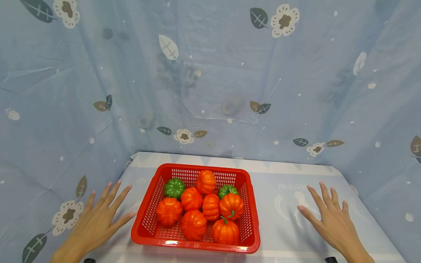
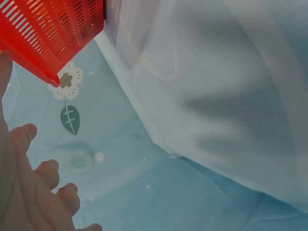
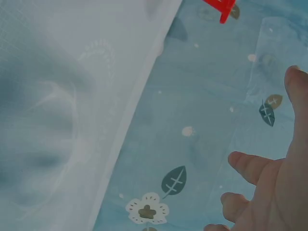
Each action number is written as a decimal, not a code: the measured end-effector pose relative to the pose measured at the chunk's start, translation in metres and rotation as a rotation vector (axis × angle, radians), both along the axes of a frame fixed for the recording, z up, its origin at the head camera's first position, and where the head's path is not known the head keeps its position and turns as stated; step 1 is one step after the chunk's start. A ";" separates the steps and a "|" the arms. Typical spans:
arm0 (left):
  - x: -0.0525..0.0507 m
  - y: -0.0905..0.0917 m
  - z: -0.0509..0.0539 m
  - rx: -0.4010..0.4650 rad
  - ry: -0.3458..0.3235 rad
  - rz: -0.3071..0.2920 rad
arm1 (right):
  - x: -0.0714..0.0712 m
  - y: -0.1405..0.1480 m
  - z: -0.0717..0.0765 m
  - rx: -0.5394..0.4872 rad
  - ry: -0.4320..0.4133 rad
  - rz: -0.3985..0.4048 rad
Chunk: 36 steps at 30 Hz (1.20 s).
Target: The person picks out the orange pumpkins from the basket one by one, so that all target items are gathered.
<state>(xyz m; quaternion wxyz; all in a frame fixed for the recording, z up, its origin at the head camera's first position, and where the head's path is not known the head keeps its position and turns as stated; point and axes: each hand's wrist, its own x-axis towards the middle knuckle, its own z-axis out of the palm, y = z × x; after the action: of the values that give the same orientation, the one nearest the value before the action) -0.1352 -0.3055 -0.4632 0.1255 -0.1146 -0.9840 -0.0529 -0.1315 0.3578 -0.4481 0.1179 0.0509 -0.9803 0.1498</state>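
A red plastic basket (image 1: pixel 148 239) with slotted walls stands on the table, left of the middle in the head view. Inside it lie several orange-red pumpkins (image 1: pixel 194 224) and two green ones, such as the green pumpkin (image 1: pixel 174 188) in the back left corner. My left hand (image 1: pixel 98 219) hovers with spread fingers just left of the basket, touching nothing. In the left wrist view the basket wall (image 2: pixel 53 38) shows above the fingers. Well to the right of the basket, my right hand (image 1: pixel 333 223) is held over the table with its fingers spread and holds nothing.
A pale patterned cloth (image 1: pixel 276 233) covers the table, with its far edge against a blue curtain (image 1: pixel 210 91) printed with flowers and leaves. The curtain also hangs at the left and right sides. One basket corner (image 3: pixel 224 8) appears in the right wrist view.
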 end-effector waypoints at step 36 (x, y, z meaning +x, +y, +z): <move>-0.013 0.028 -0.010 1.070 -0.648 -0.141 | -0.019 -0.060 0.018 -0.260 -0.033 0.043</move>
<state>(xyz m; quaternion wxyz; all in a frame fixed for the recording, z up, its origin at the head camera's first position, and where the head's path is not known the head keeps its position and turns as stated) -0.1481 -0.2772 -0.4736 -0.1427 -0.0788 -0.7996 -0.5780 -0.1509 0.2977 -0.4298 0.1042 0.0538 -0.9531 0.2791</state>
